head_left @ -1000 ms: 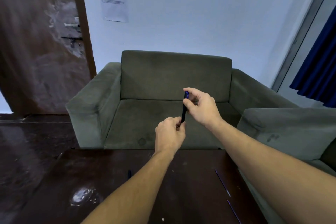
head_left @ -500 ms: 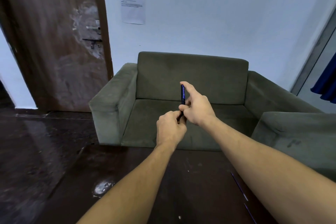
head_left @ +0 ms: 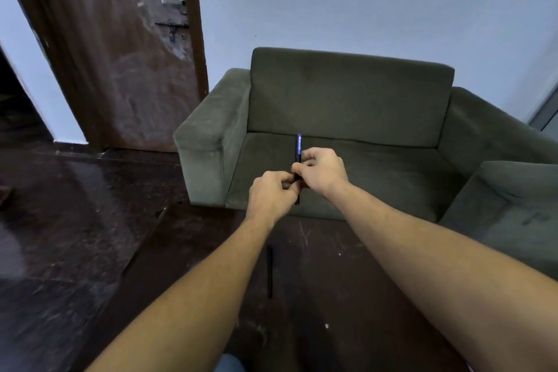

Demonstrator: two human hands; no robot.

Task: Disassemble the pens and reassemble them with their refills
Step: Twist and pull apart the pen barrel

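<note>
Nearest to the wearer, a dark table point(head_left: 347, 269) is recorded beneath both forearms. On it, below and nearer than the left hand point(head_left: 271, 195), a slim dark pen or barrel point(head_left: 269, 275) lies lengthwise and is touched by nothing. Whether it is whole or stripped of its refill cannot be told. No loose refill is made out on the visible part of the table.

Beyond this, the hands are raised together over the far table edge. The blue-and-black pen point(head_left: 298, 145) is held upright between them. The left hand is curled round its lower part, with the tip showing just below the fist. The right hand point(head_left: 326, 170) is closed on the middle of the pen by fingers and thumb, and the blue upper end stands clear above it. The two hands are touching or very nearly so at the joint.

The step in hand is judged to be a twist at the barrel joint; unscrewing or screwing together cannot be distinguished. The task is judged unfinished, with at least one further piece left on the table.

No container, tray or box is seen anywhere in view.

Beyond the hands, a green sofa point(head_left: 347, 93) is noted; further off to the left of them, a brown door point(head_left: 114, 54).
</note>
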